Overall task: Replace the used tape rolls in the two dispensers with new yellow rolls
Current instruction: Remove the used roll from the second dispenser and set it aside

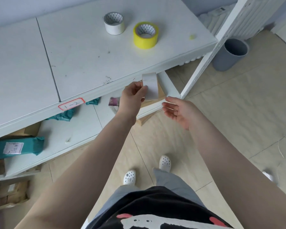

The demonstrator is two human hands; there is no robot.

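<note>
Left hand [132, 96] pinches white used roll [150, 86], standing on edge.

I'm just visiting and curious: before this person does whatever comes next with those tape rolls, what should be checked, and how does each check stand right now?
1. Left hand has a firm hold on the white roll: ok, fingers pinch it.
2. Right hand free to help: ok, open, holding nothing.
3. New yellow roll within reach on the shelf top: ok.
4. Bare core set aside: ok, beside the yellow roll.
5. Dispensers ready: cannot tell, none in view.
</note>
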